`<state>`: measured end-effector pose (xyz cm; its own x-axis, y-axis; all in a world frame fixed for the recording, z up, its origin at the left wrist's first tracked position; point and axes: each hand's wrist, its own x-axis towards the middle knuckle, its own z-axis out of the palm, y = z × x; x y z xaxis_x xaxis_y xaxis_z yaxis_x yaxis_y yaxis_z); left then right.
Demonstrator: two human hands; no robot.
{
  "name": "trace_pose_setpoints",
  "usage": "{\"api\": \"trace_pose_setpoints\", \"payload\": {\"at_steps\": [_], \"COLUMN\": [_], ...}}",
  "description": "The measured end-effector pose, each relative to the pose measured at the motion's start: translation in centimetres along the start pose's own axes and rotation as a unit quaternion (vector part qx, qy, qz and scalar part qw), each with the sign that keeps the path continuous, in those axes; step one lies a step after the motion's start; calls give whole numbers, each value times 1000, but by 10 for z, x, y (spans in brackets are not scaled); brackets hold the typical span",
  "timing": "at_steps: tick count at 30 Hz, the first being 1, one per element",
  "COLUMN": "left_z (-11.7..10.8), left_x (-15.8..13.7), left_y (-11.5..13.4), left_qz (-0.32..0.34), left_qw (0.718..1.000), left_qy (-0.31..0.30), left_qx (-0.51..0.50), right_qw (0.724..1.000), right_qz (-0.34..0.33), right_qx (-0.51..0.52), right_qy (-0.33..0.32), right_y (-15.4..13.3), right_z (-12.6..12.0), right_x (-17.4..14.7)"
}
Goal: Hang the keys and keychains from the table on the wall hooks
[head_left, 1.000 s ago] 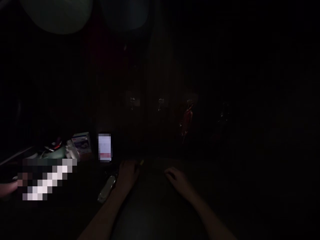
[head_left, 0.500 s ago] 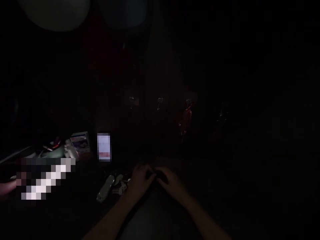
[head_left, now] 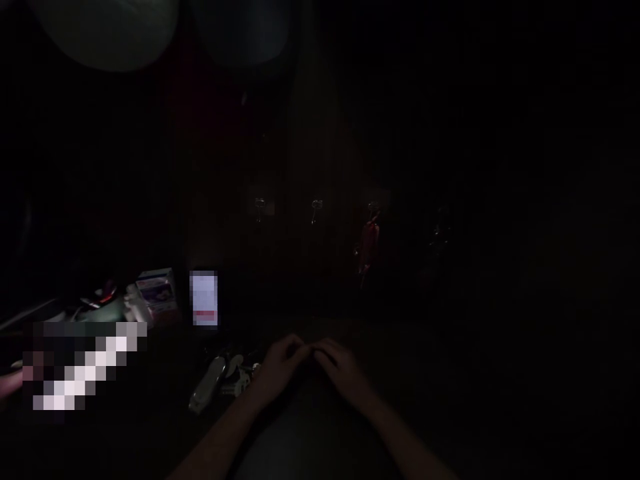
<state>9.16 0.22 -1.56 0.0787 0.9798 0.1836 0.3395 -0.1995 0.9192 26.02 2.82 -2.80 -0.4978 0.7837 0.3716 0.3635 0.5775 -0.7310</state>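
In very dim light, my left hand (head_left: 285, 359) and my right hand (head_left: 340, 365) meet at the fingertips above a dark surface. The fingers of both are bent and pressed together. Whatever they may hold is too dark and small to make out. Just left of my left wrist lie some small pale pieces that look like keys (head_left: 239, 381). Beside them rests a long, rounded grey object (head_left: 208, 385) with a paler rim.
A lit screen (head_left: 204, 299), blurred out, stands at the left, by a printed box (head_left: 157, 293) and a jumble of items. Another person's hand (head_left: 11, 383) shows at the left edge. Small metal hooks (head_left: 317, 204) line the back; a red item (head_left: 370, 241) hangs there.
The view has shifted slightly, so the surroundings sit a little lower and further left. My hands stay together, with their fingertips drawn slightly closer.
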Motion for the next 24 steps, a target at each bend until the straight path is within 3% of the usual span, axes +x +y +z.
{"api": "trace_pose_setpoints", "payload": {"at_steps": [6,11,17,24], "left_z": [-1,-5,-7,-30], "left_x": [-1,-5,-4,13], "left_y": [-1,4,12,60], "left_qz": [15,98,116,91], "left_qw": [999,988,987,992], "left_qy": [-1,38,60,85], "left_qx": [50,116,95,31], "right_qw": [1000,999,1000,997], "right_qz": [11,4,14,20], "right_qx": [15,42,-17,-70], "right_qy": [6,12,16,7], "right_y": [-5,-10,-3,0], "right_z": [-1,-1,2,-2], "right_x": [0,-2,0,2]}}
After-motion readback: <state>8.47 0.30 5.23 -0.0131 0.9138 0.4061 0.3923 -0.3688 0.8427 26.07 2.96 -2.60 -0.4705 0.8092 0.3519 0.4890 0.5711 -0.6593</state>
